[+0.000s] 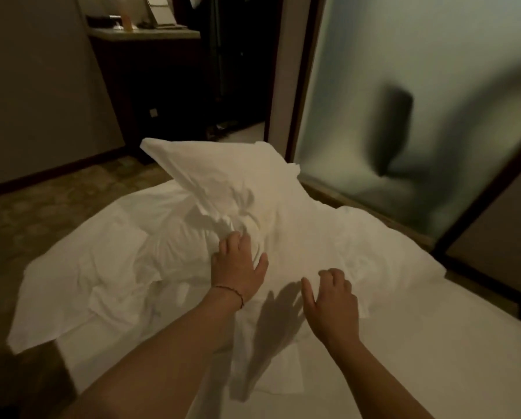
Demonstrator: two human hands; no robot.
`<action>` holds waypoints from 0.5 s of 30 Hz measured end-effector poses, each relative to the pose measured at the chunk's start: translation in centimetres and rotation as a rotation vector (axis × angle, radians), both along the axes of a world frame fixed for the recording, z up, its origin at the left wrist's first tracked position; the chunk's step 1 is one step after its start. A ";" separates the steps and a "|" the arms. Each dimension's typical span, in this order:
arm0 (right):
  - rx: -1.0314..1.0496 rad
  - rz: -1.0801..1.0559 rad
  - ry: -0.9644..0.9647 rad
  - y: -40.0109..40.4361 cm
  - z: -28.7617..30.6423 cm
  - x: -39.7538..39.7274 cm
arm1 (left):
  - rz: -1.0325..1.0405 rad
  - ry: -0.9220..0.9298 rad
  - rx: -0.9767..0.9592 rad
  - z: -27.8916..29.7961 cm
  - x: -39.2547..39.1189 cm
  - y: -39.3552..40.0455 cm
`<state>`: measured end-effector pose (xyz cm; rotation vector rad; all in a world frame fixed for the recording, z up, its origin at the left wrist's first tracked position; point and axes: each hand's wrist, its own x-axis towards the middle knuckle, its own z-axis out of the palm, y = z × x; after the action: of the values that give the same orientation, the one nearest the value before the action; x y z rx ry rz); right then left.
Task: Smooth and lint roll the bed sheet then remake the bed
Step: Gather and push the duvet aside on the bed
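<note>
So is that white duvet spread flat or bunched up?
Bunched up. The white duvet sits in a crumpled heap at the bed's foot, one corner lifted, with the left hand on it.

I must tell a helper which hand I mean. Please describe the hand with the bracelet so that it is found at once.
Start at the heap of white bedding on the bed. Two bare hands reach onto it; the left hand lies further in, its thin bracelet marking it from the right hand.
</note>
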<state>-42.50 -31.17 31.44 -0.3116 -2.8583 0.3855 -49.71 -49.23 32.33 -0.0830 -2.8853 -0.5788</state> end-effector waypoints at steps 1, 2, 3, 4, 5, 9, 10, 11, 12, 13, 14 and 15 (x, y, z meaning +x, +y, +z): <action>0.011 0.012 -0.019 -0.1 0.4 -1.8 | -0.016 0.003 -0.029 0.5 -1.7 0.2; 0.012 0.020 -0.043 -0.3 0.6 -3.7 | -0.029 -0.011 -0.055 0.7 -3.6 0.3; 0.001 0.021 -0.071 -0.5 0.6 -5.7 | -0.035 -0.046 -0.067 0.9 -5.8 0.3; -0.022 0.014 -0.099 -0.7 0.2 -7.8 | -0.034 -0.099 -0.056 0.6 -7.9 0.4; -0.053 -0.001 -0.129 -1.1 -0.4 -9.9 | -0.027 -0.154 -0.026 0.1 -10.0 0.5; -0.177 -0.104 -0.202 -3.1 -4.7 -17.2 | 0.053 -0.191 0.002 -3.7 -15.7 1.5; -0.156 -0.128 -0.194 -3.3 -6.1 -18.3 | 0.079 -0.168 -0.026 -4.9 -16.5 1.7; -0.127 -0.152 -0.174 -3.4 -7.4 -19.2 | 0.100 -0.130 -0.054 -6.0 -17.1 2.0; -0.115 -0.176 -0.148 -3.4 -8.5 -19.9 | 0.108 -0.079 -0.061 -7.0 -17.6 2.0; -0.119 -0.193 -0.123 -3.4 -9.4 -20.6 | 0.100 -0.027 -0.059 -8.0 -18.2 2.0; -0.124 -0.204 -0.095 -3.5 -10.2 -21.1 | 0.085 0.018 -0.056 -8.9 -18.7 1.9; -0.126 -0.213 -0.060 -3.4 -10.9 -21.6 | 0.069 0.046 -0.051 -9.7 -19.2 1.9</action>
<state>-64.06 -34.61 20.56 -0.6546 -2.8256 0.5217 -68.89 -47.38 22.60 -0.0045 -2.8457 -0.4845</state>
